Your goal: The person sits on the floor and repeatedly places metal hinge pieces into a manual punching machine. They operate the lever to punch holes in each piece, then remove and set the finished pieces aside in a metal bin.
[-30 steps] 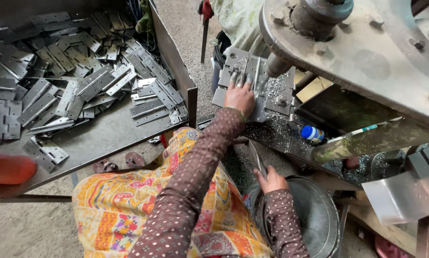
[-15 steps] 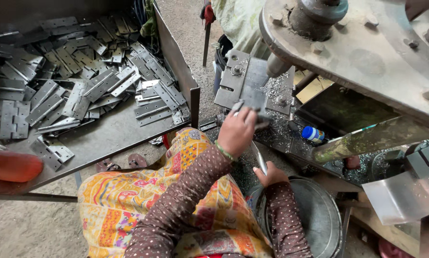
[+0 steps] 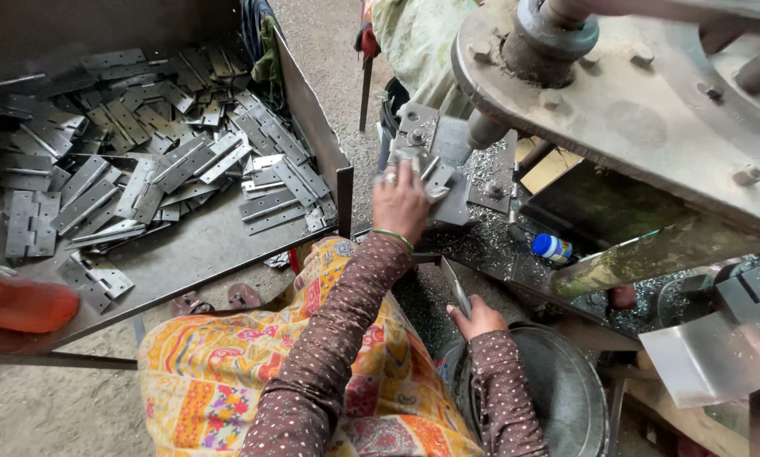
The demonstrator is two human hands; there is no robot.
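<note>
A person fed metal hinges to a press.

The left hand, back from mid-air, pressed curled fingers onto a hinge on the press bed; below the bed, the right hand pinched another strip.

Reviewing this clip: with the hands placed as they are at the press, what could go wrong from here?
1. The left hand lies on a metal hinge plate right beside the press column; fingers could get pinched if the machine moves.
2. Metal shavings litter the press bed by that bare hand, so cuts seem likely.
3. The right hand grips a thin metal strip whose edge may slice the palm.
</note>
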